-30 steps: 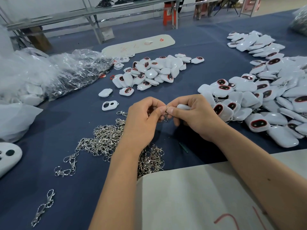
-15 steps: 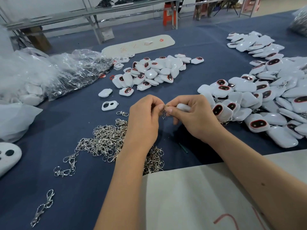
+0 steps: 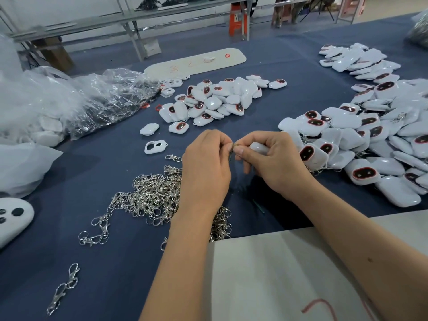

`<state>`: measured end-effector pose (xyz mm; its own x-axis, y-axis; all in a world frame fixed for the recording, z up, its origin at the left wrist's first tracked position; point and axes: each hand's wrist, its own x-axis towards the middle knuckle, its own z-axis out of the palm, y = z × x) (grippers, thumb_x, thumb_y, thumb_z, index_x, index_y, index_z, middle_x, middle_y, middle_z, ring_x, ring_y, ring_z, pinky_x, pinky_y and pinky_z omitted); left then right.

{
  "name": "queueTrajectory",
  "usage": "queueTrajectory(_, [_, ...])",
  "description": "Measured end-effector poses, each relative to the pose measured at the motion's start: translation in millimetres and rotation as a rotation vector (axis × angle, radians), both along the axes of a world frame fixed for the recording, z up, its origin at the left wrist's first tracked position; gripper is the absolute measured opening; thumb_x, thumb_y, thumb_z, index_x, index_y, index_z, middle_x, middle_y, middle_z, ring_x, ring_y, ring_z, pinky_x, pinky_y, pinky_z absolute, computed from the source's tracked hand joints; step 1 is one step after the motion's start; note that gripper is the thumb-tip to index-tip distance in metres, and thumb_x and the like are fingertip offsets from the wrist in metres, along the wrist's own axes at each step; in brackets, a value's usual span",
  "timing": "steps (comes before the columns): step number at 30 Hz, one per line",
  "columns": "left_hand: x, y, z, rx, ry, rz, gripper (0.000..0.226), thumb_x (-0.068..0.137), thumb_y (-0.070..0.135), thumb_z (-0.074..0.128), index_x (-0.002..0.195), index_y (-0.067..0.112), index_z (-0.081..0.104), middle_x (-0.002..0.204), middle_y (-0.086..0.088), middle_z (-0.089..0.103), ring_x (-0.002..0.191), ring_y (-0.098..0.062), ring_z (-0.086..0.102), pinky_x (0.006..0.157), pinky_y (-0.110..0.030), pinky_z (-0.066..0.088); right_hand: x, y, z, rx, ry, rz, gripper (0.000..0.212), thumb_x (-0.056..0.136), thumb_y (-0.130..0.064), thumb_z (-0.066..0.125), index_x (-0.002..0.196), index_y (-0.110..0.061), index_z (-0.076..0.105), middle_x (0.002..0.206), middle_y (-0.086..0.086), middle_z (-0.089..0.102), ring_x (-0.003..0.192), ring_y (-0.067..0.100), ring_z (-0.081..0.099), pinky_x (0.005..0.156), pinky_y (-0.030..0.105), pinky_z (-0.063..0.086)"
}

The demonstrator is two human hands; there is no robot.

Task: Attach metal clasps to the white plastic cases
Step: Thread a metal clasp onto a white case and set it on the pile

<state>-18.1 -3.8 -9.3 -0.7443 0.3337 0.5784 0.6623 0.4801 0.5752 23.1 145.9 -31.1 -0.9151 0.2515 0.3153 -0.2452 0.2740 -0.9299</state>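
Just past the clasp pile (image 3: 157, 195), my left hand (image 3: 206, 167) pinches a clasp (image 3: 232, 149); my right hand (image 3: 275, 161) grips a white case (image 3: 259, 148).

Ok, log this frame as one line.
step: clasp fitting | left hand: pinches metal clasp | right hand: grips white case | clasp pile: beside left wrist
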Motion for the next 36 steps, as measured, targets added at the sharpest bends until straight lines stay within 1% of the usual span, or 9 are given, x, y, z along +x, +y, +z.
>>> queueTrajectory(6, [-2, -2, 0, -0.024, 0.025, 0.022, 0.009, 0.096, 0.007, 0.061, 0.088, 0.011, 0.064, 0.087, 0.002, 0.063, 0.082, -0.020, 0.057, 0.076, -0.040, 0.047, -4, -2, -2, 0.045, -0.039, -0.045, 0.007, 0.094, -0.021, 0.075, 0.095, -0.021, 0.068, 0.069, -0.009, 0.068, 0.056, 0.009, 0.064, 0.056, 0.019, 0.049])
queueTrajectory(9, [-4, -4, -2, -0.032, 0.011, 0.031, 0.009, 0.097, 0.007, 0.060, 0.090, 0.011, 0.063, 0.088, 0.003, 0.062, 0.082, -0.018, 0.056, 0.077, -0.037, 0.046, -7, 3, -5, 0.066, -0.074, -0.115, 0.016, 0.092, -0.014, 0.072, 0.098, -0.027, 0.065, 0.090, -0.007, 0.070, 0.071, 0.006, 0.063, 0.066, 0.026, 0.052])
queueTrajectory(13, [-3, -2, -5, -0.069, -0.032, -0.037, 0.010, 0.098, 0.005, 0.055, 0.092, 0.011, 0.060, 0.090, 0.002, 0.061, 0.084, -0.020, 0.056, 0.079, -0.042, 0.047, -6, 5, -4, 0.092, -0.055, -0.153, 0.044, 0.095, 0.003, 0.054, 0.112, -0.037, 0.065, 0.120, 0.007, 0.056, 0.093, 0.000, 0.064, 0.075, 0.018, 0.054])
queueTrajectory(16, [-2, 1, -9, -0.096, -0.098, -0.100, 0.012, 0.100, 0.006, 0.051, 0.092, 0.013, 0.058, 0.091, 0.001, 0.061, 0.087, -0.023, 0.060, 0.081, -0.048, 0.050, -8, 6, -3, 0.062, -0.045, -0.144, 0.037, 0.100, -0.004, 0.060, 0.128, -0.026, 0.069, 0.112, -0.008, 0.067, 0.083, 0.010, 0.066, 0.073, 0.025, 0.054])
queueTrajectory(18, [-2, 1, -10, -0.093, -0.148, -0.116, 0.015, 0.101, 0.007, 0.049, 0.091, 0.016, 0.056, 0.090, 0.003, 0.063, 0.086, -0.021, 0.063, 0.080, -0.049, 0.053, -8, 4, -3, 0.030, -0.007, -0.168, 0.033, 0.098, -0.007, 0.064, 0.125, -0.023, 0.073, 0.107, -0.019, 0.072, 0.087, -0.003, 0.065, 0.079, 0.014, 0.048])
queueTrajectory(20, [-3, 2, -12, -0.081, -0.185, -0.125, 0.017, 0.101, 0.007, 0.047, 0.090, 0.017, 0.055, 0.087, 0.004, 0.064, 0.084, -0.020, 0.065, 0.079, -0.049, 0.054, -8, 3, -3, -0.002, 0.031, -0.213, 0.029, 0.095, -0.008, 0.070, 0.118, -0.025, 0.077, 0.105, -0.019, 0.075, 0.093, -0.007, 0.065, 0.085, 0.010, 0.048])
queueTrajectory(24, [-2, 3, -12, -0.089, -0.194, -0.151, 0.016, 0.101, 0.007, 0.048, 0.090, 0.016, 0.055, 0.086, 0.002, 0.064, 0.084, -0.021, 0.064, 0.078, -0.049, 0.055, -8, 3, -3, -0.099, 0.039, -0.291, 0.020, 0.087, -0.016, 0.082, 0.104, -0.025, 0.076, 0.082, -0.011, 0.075, 0.070, 0.003, 0.067, 0.067, 0.018, 0.054])
queueTrajectory(31, [-1, 6, -12, -0.120, -0.168, -0.183, 0.010, 0.097, 0.008, 0.057, 0.089, 0.015, 0.060, 0.082, 0.007, 0.064, 0.078, -0.012, 0.059, 0.072, -0.032, 0.048, -12, 3, -4, -0.161, -0.092, -0.389, 0.025, 0.086, -0.041, 0.074, 0.089, -0.025, 0.055, 0.084, 0.015, 0.068, 0.061, 0.018, 0.057, 0.059, 0.034, 0.047])
queueTrajectory(36, [-1, 6, -12, -0.124, -0.172, -0.172, 0.010, 0.094, 0.008, 0.061, 0.087, 0.015, 0.062, 0.078, 0.012, 0.060, 0.070, -0.007, 0.053, 0.062, -0.014, 0.039, -13, 2, -2, -0.075, -0.102, -0.315, 0.010, 0.091, -0.028, 0.063, 0.085, -0.026, 0.070, 0.073, -0.011, 0.069, 0.068, 0.009, 0.063, 0.067, 0.029, 0.049])
